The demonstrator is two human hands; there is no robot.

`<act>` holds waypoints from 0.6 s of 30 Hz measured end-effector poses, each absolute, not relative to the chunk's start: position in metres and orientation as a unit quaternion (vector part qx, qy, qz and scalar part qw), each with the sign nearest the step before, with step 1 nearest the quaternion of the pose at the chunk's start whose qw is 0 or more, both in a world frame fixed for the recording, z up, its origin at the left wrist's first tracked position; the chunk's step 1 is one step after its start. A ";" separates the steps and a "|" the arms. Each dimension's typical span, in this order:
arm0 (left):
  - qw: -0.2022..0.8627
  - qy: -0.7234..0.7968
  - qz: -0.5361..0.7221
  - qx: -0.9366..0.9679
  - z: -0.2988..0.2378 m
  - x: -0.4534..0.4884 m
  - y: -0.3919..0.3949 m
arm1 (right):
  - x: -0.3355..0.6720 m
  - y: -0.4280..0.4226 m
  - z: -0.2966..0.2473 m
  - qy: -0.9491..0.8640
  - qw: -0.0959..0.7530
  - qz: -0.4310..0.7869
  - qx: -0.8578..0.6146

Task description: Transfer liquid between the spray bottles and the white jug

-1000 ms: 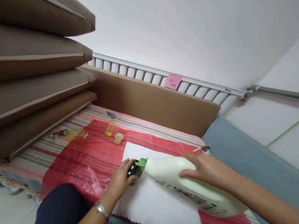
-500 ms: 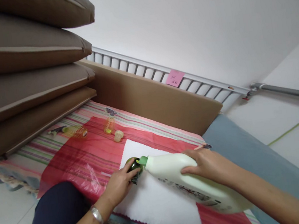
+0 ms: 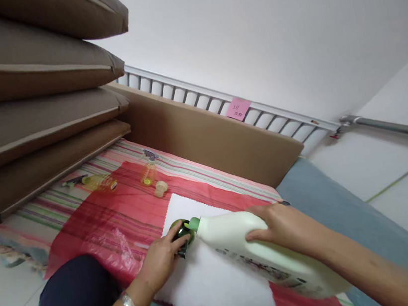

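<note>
A large white bottle (image 3: 254,251) with a green neck lies tilted over a white cloth (image 3: 213,282). My right hand (image 3: 285,227) grips the bottle's upper body from above. My left hand (image 3: 161,259) is closed on a small dark green cap (image 3: 181,230) held right at the bottle's spout. A bracelet sits on my left wrist. The cloth rests on a red plastic sheet (image 3: 111,220) spread over a striped mat (image 3: 46,209).
Two small yellow spray bottles (image 3: 148,173) (image 3: 97,182) and a pale cap (image 3: 161,188) lie on the far part of the sheet. Brown cushions (image 3: 33,110) stack at the left. A brown board (image 3: 210,142) and white railing (image 3: 220,105) run behind. A blue mat (image 3: 332,216) lies at right.
My left hand has turned slightly at the spout with the dark cap. The bottle and right hand have barely shifted; the view drifted a little.
</note>
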State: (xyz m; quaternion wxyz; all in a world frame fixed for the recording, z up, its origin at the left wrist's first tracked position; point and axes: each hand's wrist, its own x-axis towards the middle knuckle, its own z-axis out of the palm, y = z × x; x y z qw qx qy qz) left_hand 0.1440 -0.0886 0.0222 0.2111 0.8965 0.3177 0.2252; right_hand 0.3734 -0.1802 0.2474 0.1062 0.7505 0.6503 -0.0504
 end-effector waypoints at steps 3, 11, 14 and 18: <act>0.218 0.317 0.220 0.896 0.021 0.144 -0.088 | 0.369 -0.179 0.251 0.653 0.119 -0.047 0.746; 0.208 0.333 0.197 0.898 0.023 0.144 -0.089 | 0.368 -0.177 0.252 0.654 0.123 -0.039 0.745; 0.211 0.331 0.200 0.898 0.024 0.144 -0.089 | 0.369 -0.177 0.251 0.651 0.128 -0.036 0.748; 0.216 0.330 0.204 0.896 0.024 0.143 -0.089 | 0.369 -0.175 0.251 0.646 0.132 -0.029 0.751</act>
